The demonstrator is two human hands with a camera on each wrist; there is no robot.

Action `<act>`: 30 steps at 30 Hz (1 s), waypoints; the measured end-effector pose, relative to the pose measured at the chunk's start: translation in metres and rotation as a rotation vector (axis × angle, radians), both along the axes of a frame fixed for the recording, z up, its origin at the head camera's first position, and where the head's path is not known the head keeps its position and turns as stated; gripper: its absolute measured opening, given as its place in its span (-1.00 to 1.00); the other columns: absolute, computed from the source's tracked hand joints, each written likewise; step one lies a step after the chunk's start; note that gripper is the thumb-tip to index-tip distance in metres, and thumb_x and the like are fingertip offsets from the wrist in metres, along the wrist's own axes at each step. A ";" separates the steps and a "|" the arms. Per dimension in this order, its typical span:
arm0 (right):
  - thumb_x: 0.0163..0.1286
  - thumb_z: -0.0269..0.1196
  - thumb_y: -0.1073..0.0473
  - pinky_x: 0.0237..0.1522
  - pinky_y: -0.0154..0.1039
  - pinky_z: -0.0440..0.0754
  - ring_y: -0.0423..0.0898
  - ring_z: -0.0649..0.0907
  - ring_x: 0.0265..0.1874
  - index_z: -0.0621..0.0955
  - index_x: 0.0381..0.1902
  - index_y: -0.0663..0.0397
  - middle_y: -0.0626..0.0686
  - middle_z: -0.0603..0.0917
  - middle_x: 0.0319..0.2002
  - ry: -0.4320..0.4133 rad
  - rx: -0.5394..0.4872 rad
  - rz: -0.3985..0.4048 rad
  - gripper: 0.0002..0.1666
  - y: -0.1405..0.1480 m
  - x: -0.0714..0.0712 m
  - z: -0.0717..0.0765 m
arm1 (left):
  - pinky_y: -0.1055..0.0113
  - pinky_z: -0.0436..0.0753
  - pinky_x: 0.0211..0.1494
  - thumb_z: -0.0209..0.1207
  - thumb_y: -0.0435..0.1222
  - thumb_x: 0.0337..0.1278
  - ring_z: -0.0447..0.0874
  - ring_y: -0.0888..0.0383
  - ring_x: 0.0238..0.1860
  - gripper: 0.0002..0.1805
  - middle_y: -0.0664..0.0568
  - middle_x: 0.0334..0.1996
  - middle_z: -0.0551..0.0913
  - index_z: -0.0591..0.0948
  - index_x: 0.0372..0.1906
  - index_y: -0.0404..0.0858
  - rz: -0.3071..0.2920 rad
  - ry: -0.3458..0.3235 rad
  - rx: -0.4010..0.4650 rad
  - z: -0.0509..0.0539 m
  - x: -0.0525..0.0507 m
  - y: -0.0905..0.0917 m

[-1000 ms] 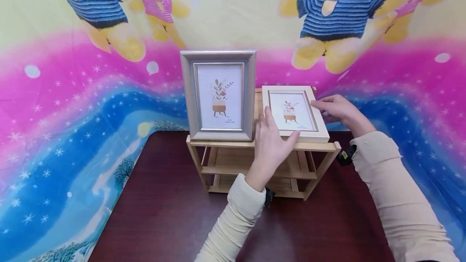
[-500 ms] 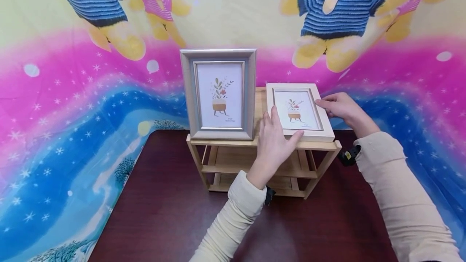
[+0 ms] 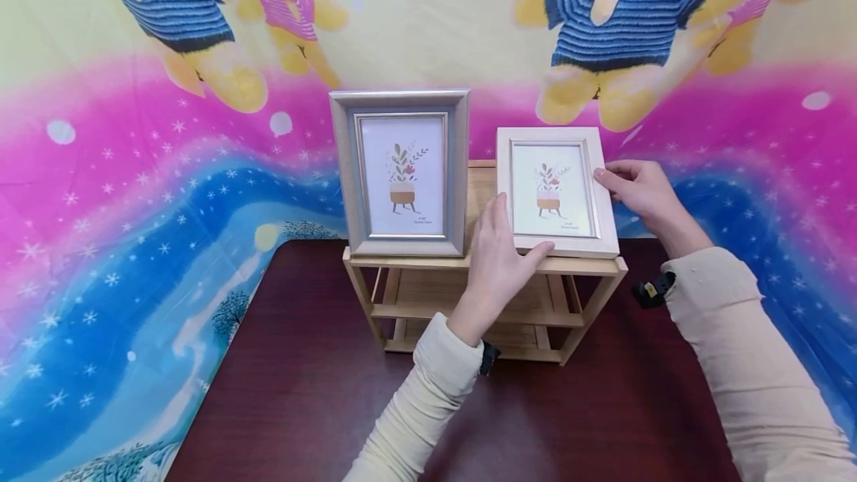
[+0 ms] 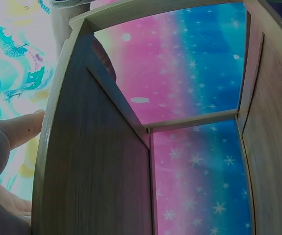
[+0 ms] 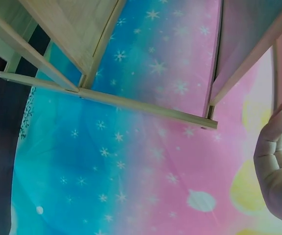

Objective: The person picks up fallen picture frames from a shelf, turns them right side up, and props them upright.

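Note:
In the head view a cream picture frame [image 3: 553,188] with a potted-plant print leans back on the right half of the wooden rack's [image 3: 478,311] top. My right hand [image 3: 639,183] holds its right edge, thumb on the front and the other fingers mostly hidden behind. At its lower left corner is my left hand [image 3: 495,255], fingers extended along the left side and thumb by the bottom edge. The left wrist view shows my left thumb [image 4: 25,128] by the top board. In the right wrist view part of my right hand [image 5: 280,161] appears at the right edge.
A larger silver-grey picture frame [image 3: 402,173] stands upright on the rack's left half, close to my left hand. The rack has lower shelves and sits on a dark red table [image 3: 301,393]. Behind hangs a colourful backdrop cloth [image 3: 428,28] with bears and snowflakes.
The cream frame has shifted right and its top has tipped up from lying nearly flat to a steeper lean. My right hand has risen and moved right with it; my left hand has moved little.

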State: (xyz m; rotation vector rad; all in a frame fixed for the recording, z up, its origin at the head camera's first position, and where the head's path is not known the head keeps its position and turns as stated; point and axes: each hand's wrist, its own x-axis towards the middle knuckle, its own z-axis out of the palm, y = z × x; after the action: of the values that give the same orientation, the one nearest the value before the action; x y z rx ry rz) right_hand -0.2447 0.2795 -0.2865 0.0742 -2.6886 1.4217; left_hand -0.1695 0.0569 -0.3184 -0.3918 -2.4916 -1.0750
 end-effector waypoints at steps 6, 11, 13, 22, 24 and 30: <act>0.33 0.07 -0.06 -0.45 -0.50 0.51 -0.39 0.52 -0.50 0.41 0.11 0.45 -0.31 0.50 -0.44 0.126 -0.071 -0.024 -0.33 -0.002 0.006 0.004 | 0.18 0.44 0.11 0.39 0.02 -0.26 0.40 -0.04 0.10 0.08 -0.20 0.13 0.38 0.08 0.32 -0.39 0.019 -0.052 0.021 0.001 0.002 -0.001; 0.32 0.09 -0.03 -0.46 -0.51 0.48 -0.33 0.49 -0.48 0.43 0.13 0.40 -0.27 0.50 -0.41 0.199 -0.086 -0.049 -0.37 -0.004 0.012 0.008 | 0.18 0.46 0.10 0.38 0.04 -0.26 0.43 -0.05 0.08 0.10 -0.21 0.11 0.39 0.07 0.32 -0.39 0.019 -0.096 -0.001 0.003 0.002 -0.002; 0.32 0.10 -0.02 -0.45 -0.52 0.48 -0.31 0.49 -0.46 0.43 0.14 0.38 -0.24 0.52 -0.38 0.221 -0.098 -0.053 -0.38 -0.004 0.014 0.009 | 0.19 0.46 0.09 0.39 0.04 -0.28 0.43 -0.04 0.07 0.10 -0.19 0.10 0.39 0.07 0.32 -0.38 0.017 -0.083 0.000 0.003 0.002 -0.002; 0.32 0.13 0.09 -0.42 -0.54 0.49 -0.32 0.53 -0.43 0.45 0.12 0.36 -0.26 0.56 -0.40 0.318 -0.136 -0.049 -0.47 -0.004 0.017 0.011 | 0.21 0.47 0.08 0.40 0.02 -0.28 0.44 -0.03 0.06 0.12 -0.20 0.08 0.40 0.02 0.32 -0.37 0.027 -0.063 -0.023 0.001 -0.001 0.000; 0.31 0.13 0.12 -0.43 -0.54 0.48 -0.32 0.52 -0.43 0.45 0.12 0.36 -0.27 0.55 -0.41 0.335 -0.135 -0.051 -0.49 -0.004 0.018 0.012 | 0.21 0.48 0.08 0.40 0.00 -0.28 0.44 -0.03 0.05 0.11 -0.19 0.07 0.40 0.02 0.32 -0.37 0.026 -0.062 -0.023 0.002 -0.002 0.001; 0.29 0.16 0.16 -0.41 -0.57 0.47 -0.32 0.52 -0.41 0.47 0.11 0.34 -0.27 0.54 -0.40 0.372 -0.124 -0.049 -0.52 -0.003 0.021 0.018 | 0.19 0.45 0.12 0.42 -0.08 -0.28 0.42 -0.08 0.09 0.14 -0.22 0.15 0.33 -0.03 0.34 -0.38 0.001 -0.034 0.006 0.002 -0.004 0.001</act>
State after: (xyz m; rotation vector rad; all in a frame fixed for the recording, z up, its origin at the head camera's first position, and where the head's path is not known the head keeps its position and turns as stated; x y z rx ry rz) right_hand -0.2238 0.2762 -0.2689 0.2364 -2.2851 1.3973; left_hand -0.1738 0.0579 -0.3167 -0.3735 -2.5175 -1.0967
